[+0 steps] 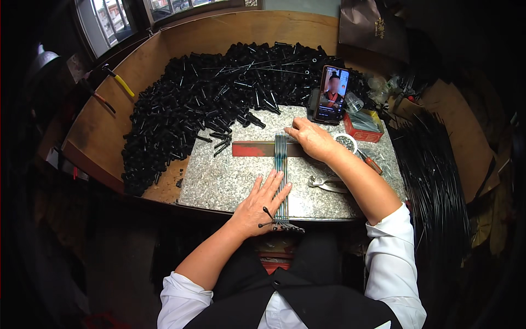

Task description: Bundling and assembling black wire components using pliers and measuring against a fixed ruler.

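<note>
A row of thin metal rods (281,159) lies side by side across a flat red and dark bar (249,149), with small black ends hanging over the slab's near edge. My left hand (257,204) rests flat, fingers outstretched, against the rods' near half; two black-tipped pieces stick out by its thumb side. At the rods' far tips, my right hand (315,141) has its fingers curled and thumb and forefinger close together. Whatever they pinch, if anything, is too small to make out. Both hands are over a speckled stone slab (219,183).
A large heap of black parts (219,88) fills the wooden-walled bench behind. Right of it are a propped phone (332,93), a red box (364,129), a white cup of small pieces (346,142), pincers (327,184) and a bundle of long black rods (435,181).
</note>
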Tool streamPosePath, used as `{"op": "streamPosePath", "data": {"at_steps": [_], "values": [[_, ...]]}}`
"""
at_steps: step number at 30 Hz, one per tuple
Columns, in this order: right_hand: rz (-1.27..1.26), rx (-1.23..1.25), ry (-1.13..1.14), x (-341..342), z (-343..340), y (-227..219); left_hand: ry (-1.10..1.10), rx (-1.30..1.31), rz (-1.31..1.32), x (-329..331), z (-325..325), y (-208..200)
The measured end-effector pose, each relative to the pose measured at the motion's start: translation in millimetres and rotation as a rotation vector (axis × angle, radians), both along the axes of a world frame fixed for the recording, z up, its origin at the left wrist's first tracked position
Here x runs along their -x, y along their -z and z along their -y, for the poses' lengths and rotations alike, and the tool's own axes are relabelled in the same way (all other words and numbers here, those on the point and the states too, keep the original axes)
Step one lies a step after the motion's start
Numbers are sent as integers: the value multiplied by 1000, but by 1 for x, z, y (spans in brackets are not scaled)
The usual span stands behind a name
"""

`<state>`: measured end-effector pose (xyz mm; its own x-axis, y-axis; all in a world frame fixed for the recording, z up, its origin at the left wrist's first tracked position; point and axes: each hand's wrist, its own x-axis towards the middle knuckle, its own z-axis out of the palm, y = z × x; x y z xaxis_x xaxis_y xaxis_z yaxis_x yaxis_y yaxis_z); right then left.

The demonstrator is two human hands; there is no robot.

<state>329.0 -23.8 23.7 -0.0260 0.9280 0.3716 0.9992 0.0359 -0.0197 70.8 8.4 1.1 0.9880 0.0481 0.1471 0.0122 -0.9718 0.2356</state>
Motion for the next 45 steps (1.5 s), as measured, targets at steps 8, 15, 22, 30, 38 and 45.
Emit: {"op": "streamPosePath", "data": {"at_steps": [8, 15, 22, 30, 38, 45], "values": [[-24, -126, 113, -12, 29, -20, -6, 8, 29, 5, -4, 6], [156, -16, 650, -119, 95, -38, 4, -15, 54, 1, -4, 7], [-127, 290, 700, -156, 97, -29, 4, -33, 23, 2, -3, 6], [98, 191, 643, -151, 100, -18, 2, -13, 20, 2, -3, 6], [157, -40, 528, -146, 115, -12, 5, -31, 30, 3, -4, 5], [28, -378, 511, -115, 122, -37, 33, -25, 85, 5, -1, -1]]}}
